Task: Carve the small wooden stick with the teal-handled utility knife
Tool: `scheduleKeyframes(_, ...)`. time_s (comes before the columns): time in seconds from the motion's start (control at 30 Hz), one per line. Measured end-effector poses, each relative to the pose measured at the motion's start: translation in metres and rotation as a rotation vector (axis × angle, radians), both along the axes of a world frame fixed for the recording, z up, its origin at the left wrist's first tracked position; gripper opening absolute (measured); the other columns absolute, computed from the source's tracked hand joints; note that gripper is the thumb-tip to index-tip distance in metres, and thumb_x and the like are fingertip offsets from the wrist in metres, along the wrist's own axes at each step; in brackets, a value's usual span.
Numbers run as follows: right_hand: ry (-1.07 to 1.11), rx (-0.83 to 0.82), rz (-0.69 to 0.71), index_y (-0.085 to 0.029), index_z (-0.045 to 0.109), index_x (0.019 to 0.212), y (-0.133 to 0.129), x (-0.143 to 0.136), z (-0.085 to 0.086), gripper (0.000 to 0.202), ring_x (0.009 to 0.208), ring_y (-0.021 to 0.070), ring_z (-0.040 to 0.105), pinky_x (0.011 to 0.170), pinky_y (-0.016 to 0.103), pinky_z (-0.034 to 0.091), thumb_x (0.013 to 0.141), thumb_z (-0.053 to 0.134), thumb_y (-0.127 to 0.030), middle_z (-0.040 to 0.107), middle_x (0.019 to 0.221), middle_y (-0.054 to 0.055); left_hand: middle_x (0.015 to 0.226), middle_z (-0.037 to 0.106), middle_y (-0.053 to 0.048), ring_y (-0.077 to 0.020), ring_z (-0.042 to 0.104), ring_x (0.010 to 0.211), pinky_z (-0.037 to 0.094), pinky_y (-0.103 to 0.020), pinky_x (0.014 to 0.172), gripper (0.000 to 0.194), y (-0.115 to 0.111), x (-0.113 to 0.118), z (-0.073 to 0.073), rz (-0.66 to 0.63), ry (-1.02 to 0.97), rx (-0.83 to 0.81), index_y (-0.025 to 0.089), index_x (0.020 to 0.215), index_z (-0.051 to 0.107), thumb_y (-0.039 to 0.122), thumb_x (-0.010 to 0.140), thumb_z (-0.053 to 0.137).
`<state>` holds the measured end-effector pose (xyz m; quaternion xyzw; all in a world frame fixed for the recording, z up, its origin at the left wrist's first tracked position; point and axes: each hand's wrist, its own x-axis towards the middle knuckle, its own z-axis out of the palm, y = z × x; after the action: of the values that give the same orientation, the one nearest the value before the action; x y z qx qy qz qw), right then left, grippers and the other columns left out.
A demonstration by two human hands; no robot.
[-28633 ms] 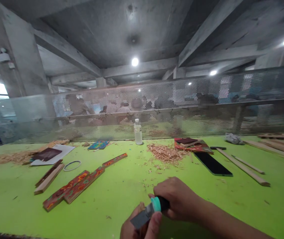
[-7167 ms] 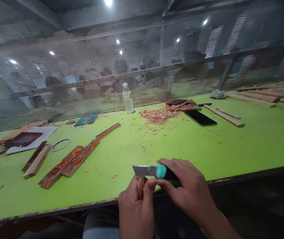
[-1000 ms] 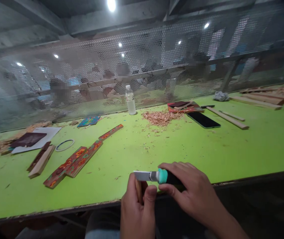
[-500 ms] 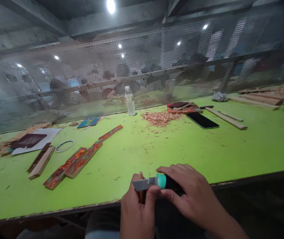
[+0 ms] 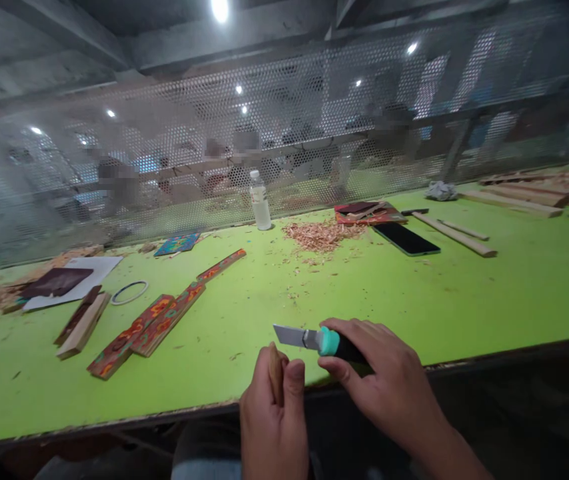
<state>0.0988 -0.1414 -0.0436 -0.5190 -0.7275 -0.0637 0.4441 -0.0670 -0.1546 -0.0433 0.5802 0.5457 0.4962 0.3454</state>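
A knife [image 5: 320, 341] lay crosswise near a small wooden piece [image 5: 276, 381] — each gripped in a hand at the table's near edge [image 5: 114, 429]
The right hand [image 5: 384, 370] was closed round the black handle, and the knife's long axis ran sideways, tip to the left and slightly raised. The left hand [image 5: 275, 427] pinched the wooden piece between thumb and fingers, its long axis steep, narrow end pointing up and away — whether blade and wood touched could not be told. A capped bottle [image 5: 261, 208] stood upright beside the mesh screen [image 5: 294, 153], pale inside. Past the hands, green tabletop [image 5: 414, 293] stretched as far as the heap of shavings [image 5: 319, 237]
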Motion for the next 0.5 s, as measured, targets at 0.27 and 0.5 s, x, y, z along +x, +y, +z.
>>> scheduleKeyframes(0.27,-0.036,-0.028,0.013,-0.023,0.067,0.111,0.0,0.0007,-0.0004,0.043,0.083,0.0232,0.072,0.071,0.035,0.051,0.102,0.049,-0.06,0.078,0.096,0.005,0.088,0.066,-0.006,-0.0226,0.062,0.083,0.047,-0.027,0.071,0.052,-0.0043,-0.0009,0.0023,-0.035,-0.128,-0.057,0.023,0.097,0.061,0.072,0.097,0.044)
scheduleKeyframes(0.5,-0.02,-0.011,0.002,-0.024,0.065,0.108,-0.0007,0.0003,0.0011,0.043,0.083,0.0227,0.073,0.07,0.034,0.051,0.103,0.047,-0.062,0.079,0.095,0.004,0.071,0.058,0.001,-0.0169,0.059,0.062,0.048,-0.022,0.056,0.04,-0.002,-0.0024,0.002,-0.028,-0.151,-0.13,0.024,0.092,0.059,0.064,0.094,0.058)
